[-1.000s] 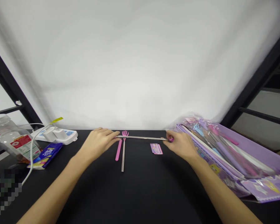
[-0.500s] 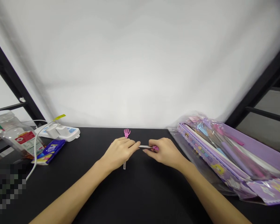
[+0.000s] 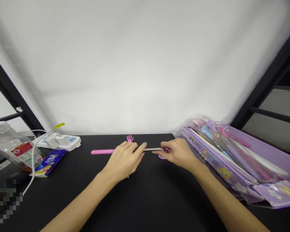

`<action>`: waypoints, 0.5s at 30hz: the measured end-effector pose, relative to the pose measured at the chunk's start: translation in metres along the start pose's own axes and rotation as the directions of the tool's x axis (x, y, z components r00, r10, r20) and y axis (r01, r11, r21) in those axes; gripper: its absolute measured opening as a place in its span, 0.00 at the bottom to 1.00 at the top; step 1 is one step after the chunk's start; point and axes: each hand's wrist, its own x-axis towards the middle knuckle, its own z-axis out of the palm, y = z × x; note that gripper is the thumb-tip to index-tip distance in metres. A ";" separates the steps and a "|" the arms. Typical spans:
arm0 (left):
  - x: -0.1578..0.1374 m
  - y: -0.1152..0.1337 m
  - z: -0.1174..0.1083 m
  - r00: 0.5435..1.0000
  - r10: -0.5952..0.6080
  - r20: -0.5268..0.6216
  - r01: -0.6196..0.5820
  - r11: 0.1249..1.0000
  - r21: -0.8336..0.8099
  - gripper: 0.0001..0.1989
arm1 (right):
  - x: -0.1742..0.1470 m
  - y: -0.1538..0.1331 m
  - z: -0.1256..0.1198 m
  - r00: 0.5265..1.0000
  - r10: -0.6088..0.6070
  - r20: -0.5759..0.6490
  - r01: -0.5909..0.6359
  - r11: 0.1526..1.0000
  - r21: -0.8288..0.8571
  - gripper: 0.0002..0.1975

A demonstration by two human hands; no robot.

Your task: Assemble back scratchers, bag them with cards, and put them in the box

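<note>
A pink back scratcher with a metal rod (image 3: 153,149) lies crosswise between my hands. Its pink handle (image 3: 103,151) sticks out to the left of my left hand (image 3: 125,158), which is closed loosely over its middle, index finger fairly straight. At the other end, my right hand (image 3: 180,153) pinches it by the small hand-shaped head (image 3: 167,149). A second pink back scratcher (image 3: 129,138) lies lengthwise on the table, its middle hidden under my left hand. Below my right fingertips a small pink tag (image 3: 161,157) shows in part.
To the right, a purple box (image 3: 219,167) in clear plastic holds several back scratchers. At left are a clear jar (image 3: 21,148), a blue snack packet (image 3: 50,162), a white power strip (image 3: 73,142) and its cable (image 3: 33,161). A white wall (image 3: 145,80) rises behind the black table (image 3: 145,199).
The pink handle now shows left of my left hand. More rod shows between my hands, and my right hand has moved slightly right. The tag has come into sight.
</note>
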 end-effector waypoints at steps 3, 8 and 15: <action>-0.003 -0.006 0.002 1.000 0.010 0.000 -0.010 1.000 0.004 0.14 | -0.003 0.010 -0.001 1.000 -0.020 -0.011 0.020 1.000 -0.015 0.27; -0.018 -0.066 -0.014 0.979 -0.199 -0.034 0.202 0.966 0.158 0.07 | -0.012 0.047 -0.009 0.984 0.123 -0.126 -0.128 0.991 -0.027 0.29; -0.003 -0.022 -0.015 0.996 -0.037 -0.082 0.043 0.996 0.073 0.08 | -0.007 0.017 -0.001 0.991 0.110 -0.080 -0.115 0.992 -0.059 0.26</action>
